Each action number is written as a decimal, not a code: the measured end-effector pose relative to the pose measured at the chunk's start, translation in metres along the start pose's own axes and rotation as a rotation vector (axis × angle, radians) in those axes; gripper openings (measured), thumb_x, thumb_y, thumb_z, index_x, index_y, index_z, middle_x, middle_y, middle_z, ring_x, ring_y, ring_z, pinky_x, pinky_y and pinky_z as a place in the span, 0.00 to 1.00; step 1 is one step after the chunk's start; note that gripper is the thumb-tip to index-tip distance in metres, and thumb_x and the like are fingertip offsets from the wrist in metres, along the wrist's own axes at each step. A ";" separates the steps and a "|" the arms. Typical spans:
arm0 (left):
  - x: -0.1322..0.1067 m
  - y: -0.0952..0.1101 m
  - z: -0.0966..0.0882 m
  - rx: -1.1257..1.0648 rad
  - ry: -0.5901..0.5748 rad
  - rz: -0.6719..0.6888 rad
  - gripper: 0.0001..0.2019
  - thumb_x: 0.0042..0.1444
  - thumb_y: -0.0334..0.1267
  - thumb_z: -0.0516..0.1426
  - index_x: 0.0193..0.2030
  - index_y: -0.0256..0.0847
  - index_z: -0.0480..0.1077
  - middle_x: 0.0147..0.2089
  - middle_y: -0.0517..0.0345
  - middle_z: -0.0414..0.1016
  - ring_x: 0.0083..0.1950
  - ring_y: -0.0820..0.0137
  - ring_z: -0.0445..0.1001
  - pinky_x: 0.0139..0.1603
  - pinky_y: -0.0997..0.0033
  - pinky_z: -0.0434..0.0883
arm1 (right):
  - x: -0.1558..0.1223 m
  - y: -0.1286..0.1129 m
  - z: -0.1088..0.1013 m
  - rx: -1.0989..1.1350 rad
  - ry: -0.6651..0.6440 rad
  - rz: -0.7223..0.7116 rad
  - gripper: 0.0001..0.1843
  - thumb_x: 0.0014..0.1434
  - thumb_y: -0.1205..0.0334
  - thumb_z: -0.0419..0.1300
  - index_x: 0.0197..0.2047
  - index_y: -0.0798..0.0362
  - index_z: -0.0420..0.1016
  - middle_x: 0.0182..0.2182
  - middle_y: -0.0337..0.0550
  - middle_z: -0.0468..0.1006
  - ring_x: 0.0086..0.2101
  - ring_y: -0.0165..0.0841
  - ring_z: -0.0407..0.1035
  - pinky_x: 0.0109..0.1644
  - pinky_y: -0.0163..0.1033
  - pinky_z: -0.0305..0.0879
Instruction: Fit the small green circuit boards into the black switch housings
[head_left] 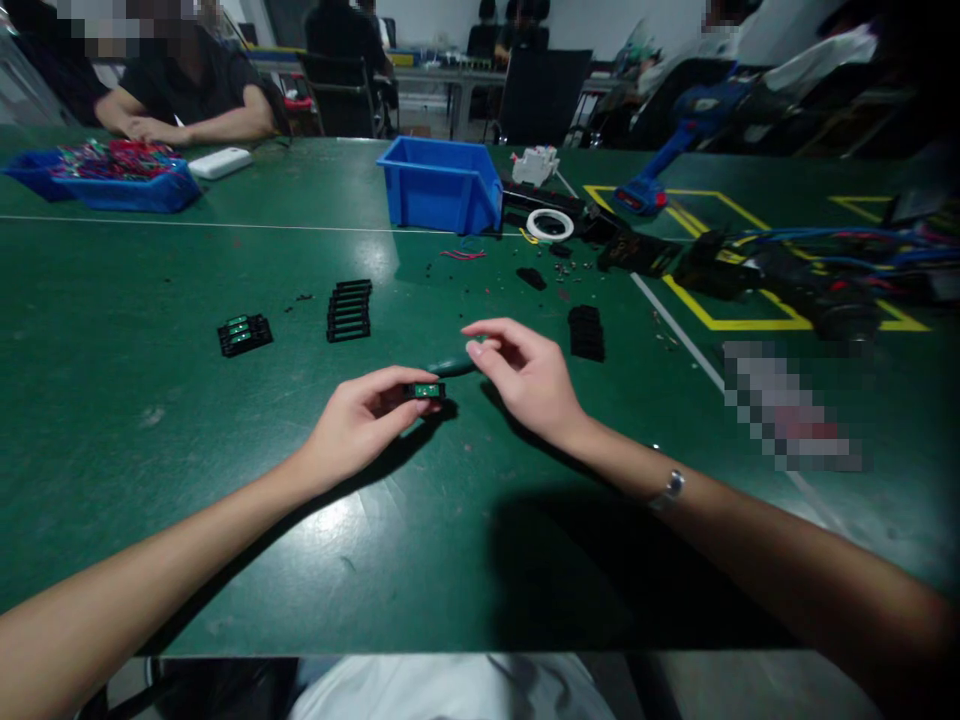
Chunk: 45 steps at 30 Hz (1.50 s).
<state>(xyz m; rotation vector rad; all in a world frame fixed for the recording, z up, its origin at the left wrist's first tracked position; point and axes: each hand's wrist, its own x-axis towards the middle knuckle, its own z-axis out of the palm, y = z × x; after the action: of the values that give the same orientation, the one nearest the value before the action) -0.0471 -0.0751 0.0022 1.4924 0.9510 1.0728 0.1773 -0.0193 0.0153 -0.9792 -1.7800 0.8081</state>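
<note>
My left hand (367, 415) pinches a small black plastic holder with a green circuit board (427, 391) between thumb and fingers, a little above the table. To its right is my right hand (529, 375), thumb and forefinger brought close together; whatever lies between them is too small to make out. A dark green, rounded handle-like object (451, 368) shows between the two hands, its right end by my right fingers; I cannot tell whether they touch it. Further left lie black holders with green boards (244, 334) and a row of black frames (349, 311).
Black parts (586, 333) lie right of my right hand. Behind stand a blue bin (442, 185), a white tape ring (550, 225) and scattered small bits. Blue trays of wires (127, 190) sit far left, a blue power drill (675, 150) far right. A person (195, 90) sits opposite.
</note>
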 end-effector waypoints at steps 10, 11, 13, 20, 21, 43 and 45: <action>-0.002 -0.006 0.000 0.099 -0.034 0.095 0.12 0.64 0.33 0.62 0.54 0.40 0.73 0.47 0.51 0.82 0.49 0.64 0.84 0.53 0.66 0.78 | 0.008 0.019 -0.014 -0.651 -0.393 -0.435 0.15 0.68 0.64 0.59 0.57 0.53 0.76 0.52 0.53 0.76 0.53 0.48 0.68 0.58 0.54 0.62; -0.002 -0.006 0.000 0.106 -0.034 0.107 0.12 0.64 0.33 0.61 0.54 0.40 0.73 0.47 0.52 0.82 0.49 0.64 0.84 0.53 0.66 0.78 | 0.007 0.019 -0.013 -0.671 -0.413 -0.449 0.17 0.68 0.63 0.59 0.58 0.53 0.75 0.52 0.54 0.76 0.53 0.48 0.68 0.58 0.54 0.62; -0.002 -0.007 0.000 0.119 -0.038 0.123 0.12 0.64 0.32 0.61 0.53 0.40 0.72 0.48 0.52 0.82 0.49 0.64 0.84 0.53 0.66 0.78 | 0.006 0.019 -0.010 -0.705 -0.427 -0.456 0.19 0.69 0.60 0.59 0.60 0.54 0.74 0.50 0.56 0.76 0.50 0.48 0.68 0.55 0.54 0.63; 0.001 -0.008 -0.006 0.329 -0.034 0.180 0.17 0.65 0.34 0.60 0.60 0.41 0.74 0.49 0.50 0.83 0.48 0.63 0.83 0.52 0.65 0.77 | 0.001 0.023 -0.004 -0.583 -0.378 -0.409 0.15 0.71 0.64 0.53 0.57 0.55 0.73 0.50 0.56 0.75 0.51 0.47 0.68 0.57 0.53 0.66; 0.001 -0.008 -0.008 0.374 -0.027 0.200 0.17 0.65 0.34 0.60 0.60 0.42 0.74 0.50 0.50 0.83 0.49 0.63 0.83 0.54 0.65 0.77 | 0.001 0.024 -0.003 -0.524 -0.353 -0.396 0.15 0.72 0.64 0.52 0.57 0.55 0.72 0.51 0.55 0.75 0.51 0.46 0.69 0.57 0.52 0.66; 0.008 -0.011 -0.016 0.399 0.118 0.126 0.16 0.65 0.39 0.60 0.58 0.41 0.76 0.50 0.49 0.83 0.46 0.62 0.83 0.48 0.64 0.79 | 0.005 0.027 0.001 0.166 0.080 0.139 0.18 0.61 0.45 0.67 0.35 0.53 0.76 0.31 0.38 0.74 0.20 0.25 0.68 0.21 0.33 0.58; 0.008 -0.011 -0.016 0.390 0.119 0.120 0.16 0.64 0.39 0.60 0.58 0.41 0.76 0.50 0.49 0.83 0.46 0.62 0.83 0.48 0.64 0.79 | 0.006 0.027 0.001 0.156 0.100 0.144 0.18 0.60 0.46 0.67 0.37 0.53 0.76 0.29 0.38 0.75 0.22 0.28 0.72 0.23 0.33 0.61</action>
<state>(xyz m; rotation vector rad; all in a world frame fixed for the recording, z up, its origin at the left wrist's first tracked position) -0.0604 -0.0614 -0.0059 1.8373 1.2185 1.1154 0.1826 -0.0014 -0.0052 -1.0340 -1.5505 0.9557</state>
